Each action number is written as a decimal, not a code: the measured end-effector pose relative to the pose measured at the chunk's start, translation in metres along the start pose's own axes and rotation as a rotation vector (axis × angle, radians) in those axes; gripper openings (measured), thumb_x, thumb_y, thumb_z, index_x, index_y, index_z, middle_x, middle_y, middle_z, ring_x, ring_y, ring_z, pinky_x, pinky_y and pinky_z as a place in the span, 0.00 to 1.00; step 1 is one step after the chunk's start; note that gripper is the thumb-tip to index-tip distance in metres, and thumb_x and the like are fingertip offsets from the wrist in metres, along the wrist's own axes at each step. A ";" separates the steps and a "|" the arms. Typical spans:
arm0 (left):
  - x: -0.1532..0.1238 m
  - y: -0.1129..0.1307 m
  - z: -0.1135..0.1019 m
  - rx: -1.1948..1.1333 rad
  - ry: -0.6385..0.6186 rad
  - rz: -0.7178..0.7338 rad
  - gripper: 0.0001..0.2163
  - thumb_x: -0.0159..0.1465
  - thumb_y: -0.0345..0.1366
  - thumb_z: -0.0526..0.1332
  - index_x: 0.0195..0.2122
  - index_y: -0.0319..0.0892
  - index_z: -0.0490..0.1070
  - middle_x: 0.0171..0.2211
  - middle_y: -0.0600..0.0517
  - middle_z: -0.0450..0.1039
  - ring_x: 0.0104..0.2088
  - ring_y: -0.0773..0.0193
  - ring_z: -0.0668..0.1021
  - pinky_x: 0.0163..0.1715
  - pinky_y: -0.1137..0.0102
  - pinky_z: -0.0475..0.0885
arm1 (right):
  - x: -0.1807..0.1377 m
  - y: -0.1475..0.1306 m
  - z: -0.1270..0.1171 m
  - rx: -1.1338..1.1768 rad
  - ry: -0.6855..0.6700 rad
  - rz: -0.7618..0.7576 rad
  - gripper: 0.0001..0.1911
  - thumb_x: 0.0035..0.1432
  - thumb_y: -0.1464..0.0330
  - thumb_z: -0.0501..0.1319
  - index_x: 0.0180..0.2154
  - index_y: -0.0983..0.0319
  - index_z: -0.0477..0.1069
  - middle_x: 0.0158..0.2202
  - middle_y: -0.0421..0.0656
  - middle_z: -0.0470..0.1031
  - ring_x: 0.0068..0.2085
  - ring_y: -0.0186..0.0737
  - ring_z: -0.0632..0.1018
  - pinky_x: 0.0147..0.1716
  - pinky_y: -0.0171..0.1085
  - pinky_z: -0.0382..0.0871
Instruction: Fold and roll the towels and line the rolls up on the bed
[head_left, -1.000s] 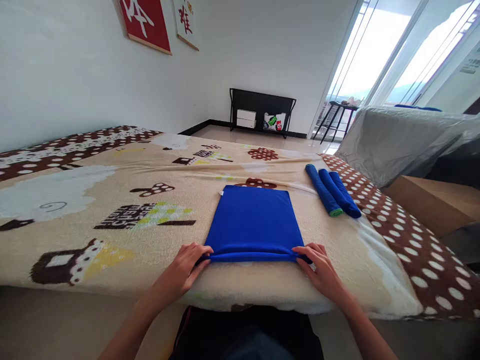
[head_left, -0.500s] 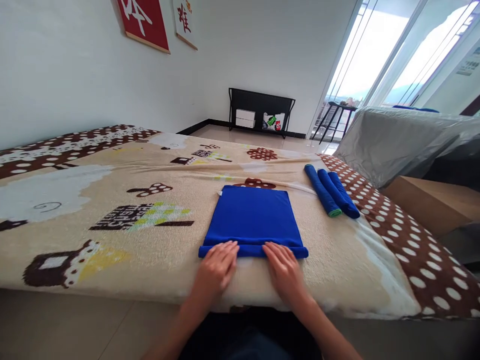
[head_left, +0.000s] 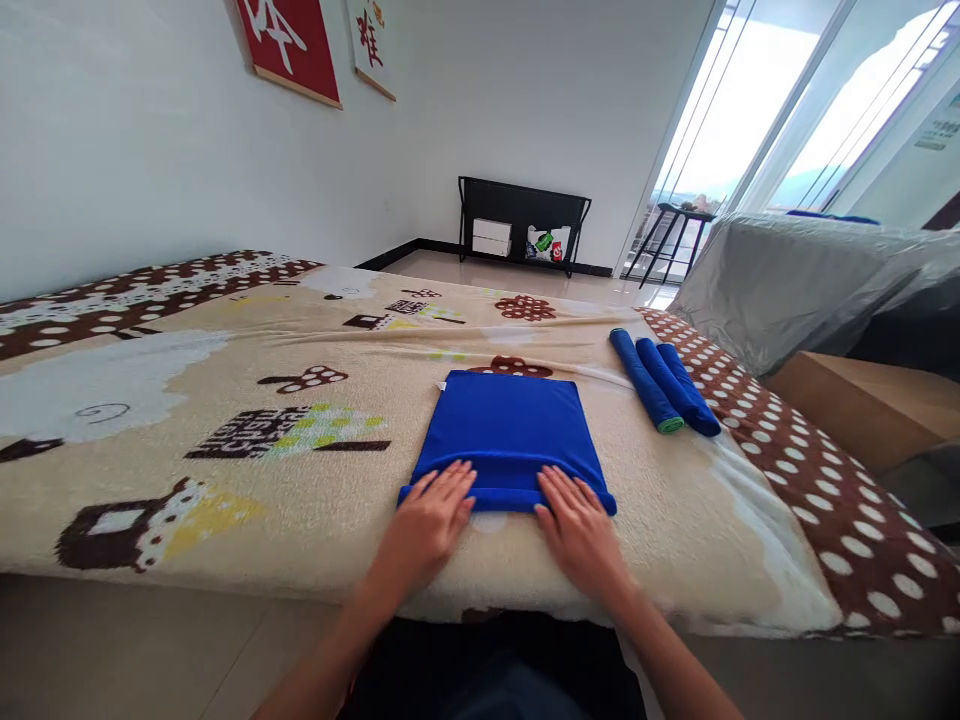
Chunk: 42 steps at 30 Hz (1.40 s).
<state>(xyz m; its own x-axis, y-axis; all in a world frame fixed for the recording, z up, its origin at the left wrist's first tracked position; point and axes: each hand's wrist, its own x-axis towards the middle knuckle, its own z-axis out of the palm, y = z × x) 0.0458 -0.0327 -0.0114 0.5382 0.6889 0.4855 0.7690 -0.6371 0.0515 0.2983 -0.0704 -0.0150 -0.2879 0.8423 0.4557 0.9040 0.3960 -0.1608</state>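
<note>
A blue towel (head_left: 506, 425) lies flat on the patterned blanket (head_left: 225, 400), its near edge rolled into a thin tube. My left hand (head_left: 429, 518) rests flat on the left part of that roll, fingers stretched out. On the roll's right part lies my right hand (head_left: 581, 528), its fingers also spread and pressing down. Both palms sit on the blanket just in front of the roll.
Three rolled blue towels (head_left: 664, 380) lie side by side at the blanket's right. A grey covered sofa (head_left: 810, 280) and a brown box (head_left: 862, 400) stand to the right. A black shelf (head_left: 523, 222) is against the far wall.
My hands moved from the towel's near corners to the middle of the rolled edge. The roll has advanced a little away from me and grown slightly thicker.
</note>
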 end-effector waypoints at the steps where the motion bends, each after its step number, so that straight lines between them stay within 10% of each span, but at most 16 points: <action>1: -0.008 -0.015 -0.005 0.013 -0.007 -0.034 0.19 0.72 0.38 0.51 0.62 0.41 0.65 0.61 0.46 0.69 0.61 0.56 0.72 0.57 0.56 0.67 | -0.006 0.017 -0.005 -0.032 -0.003 0.033 0.23 0.72 0.63 0.48 0.64 0.61 0.63 0.64 0.46 0.66 0.64 0.45 0.67 0.62 0.51 0.62; 7: -0.022 -0.033 -0.022 0.115 0.012 -0.175 0.21 0.70 0.33 0.49 0.63 0.43 0.65 0.63 0.43 0.65 0.65 0.47 0.67 0.64 0.40 0.49 | -0.016 0.044 -0.022 -0.190 0.049 0.146 0.21 0.71 0.66 0.48 0.58 0.66 0.69 0.61 0.53 0.69 0.65 0.52 0.66 0.65 0.60 0.52; 13: 0.032 0.026 0.003 -0.055 -0.114 0.049 0.22 0.71 0.36 0.50 0.66 0.46 0.60 0.65 0.50 0.65 0.65 0.64 0.67 0.62 0.64 0.63 | 0.027 -0.021 0.002 0.003 -0.040 -0.040 0.21 0.70 0.67 0.49 0.62 0.59 0.66 0.63 0.42 0.67 0.65 0.39 0.66 0.64 0.45 0.58; 23: -0.021 -0.068 -0.024 0.021 0.000 -0.185 0.20 0.72 0.43 0.50 0.64 0.50 0.62 0.64 0.45 0.65 0.64 0.51 0.68 0.62 0.50 0.55 | -0.024 0.084 -0.023 -0.056 0.006 0.102 0.22 0.72 0.62 0.47 0.63 0.59 0.62 0.65 0.50 0.65 0.66 0.49 0.64 0.63 0.56 0.50; 37: -0.026 -0.076 -0.047 -0.220 -0.140 -0.170 0.10 0.69 0.43 0.55 0.40 0.46 0.72 0.37 0.53 0.75 0.39 0.62 0.75 0.42 0.67 0.67 | -0.011 0.098 -0.040 0.193 -0.077 0.072 0.15 0.68 0.59 0.53 0.34 0.58 0.73 0.32 0.40 0.76 0.33 0.38 0.76 0.37 0.38 0.70; 42: -0.020 -0.054 -0.031 -0.061 -0.002 -0.243 0.08 0.68 0.36 0.54 0.43 0.44 0.71 0.45 0.47 0.74 0.45 0.54 0.73 0.48 0.57 0.62 | -0.009 0.085 -0.026 0.050 0.045 0.119 0.12 0.68 0.64 0.53 0.41 0.60 0.74 0.41 0.48 0.76 0.43 0.47 0.76 0.45 0.47 0.66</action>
<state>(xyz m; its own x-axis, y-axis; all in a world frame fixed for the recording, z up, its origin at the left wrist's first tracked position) -0.0174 -0.0226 0.0031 0.3407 0.8251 0.4506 0.8539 -0.4722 0.2189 0.3859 -0.0537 -0.0099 -0.1643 0.8673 0.4699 0.9137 0.3133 -0.2589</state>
